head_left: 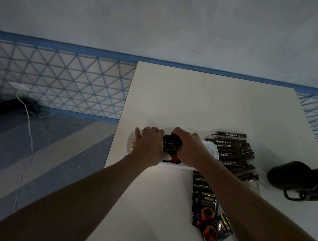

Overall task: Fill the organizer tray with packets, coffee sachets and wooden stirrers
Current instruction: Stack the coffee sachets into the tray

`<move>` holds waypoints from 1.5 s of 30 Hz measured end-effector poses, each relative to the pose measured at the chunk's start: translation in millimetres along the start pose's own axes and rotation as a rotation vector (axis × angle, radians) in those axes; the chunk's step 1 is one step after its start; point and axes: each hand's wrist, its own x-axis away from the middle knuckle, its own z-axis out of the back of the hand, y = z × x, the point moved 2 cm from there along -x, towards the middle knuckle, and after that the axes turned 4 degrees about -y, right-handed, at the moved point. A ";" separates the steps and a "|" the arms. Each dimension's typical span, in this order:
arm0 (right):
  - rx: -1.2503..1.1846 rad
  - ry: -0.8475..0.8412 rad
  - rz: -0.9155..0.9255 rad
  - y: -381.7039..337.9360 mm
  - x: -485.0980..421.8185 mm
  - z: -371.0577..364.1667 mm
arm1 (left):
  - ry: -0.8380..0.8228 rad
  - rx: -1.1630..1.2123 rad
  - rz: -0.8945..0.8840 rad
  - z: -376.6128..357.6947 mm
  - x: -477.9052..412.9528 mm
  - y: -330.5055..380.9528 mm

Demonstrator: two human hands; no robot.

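A white organizer tray [212, 150] lies on the white table, mostly covered by my hands. My left hand [149, 145] and my right hand [191, 148] both grip a stack of black coffee sachets [171, 149] standing in the tray's middle part. Something yellow [133, 144] shows in the tray's left end. Right of the tray lies a spread of dark brown sugar stick packets [236, 154]. More black coffee sachets [205, 205] lie in a pile near my right forearm. I see no wooden stirrers clearly.
A black object with a handle [300, 180] sits at the table's right edge. The table's left edge runs beside a blue patterned floor, where a white cable [28, 144] trails from a wall socket. A blue lattice fence stands behind.
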 end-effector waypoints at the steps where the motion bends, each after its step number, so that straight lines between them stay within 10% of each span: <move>1: 0.003 0.011 0.005 0.7 -0.4 -0.3 | 0.004 -0.010 0.004 -1.1 -0.6 1.3; 21: 0.017 0.091 0.064 14.9 -4.4 9.1 | -0.118 -0.007 -0.064 6.9 -5.0 -11.9; 34: 0.652 0.025 0.047 6.5 -10.1 -9.6 | -0.102 -0.072 -0.078 0.1 1.0 -12.4; 45: 0.700 -0.039 -0.009 2.2 -22.1 -23.0 | -0.070 -0.059 -0.091 0.1 1.5 -14.1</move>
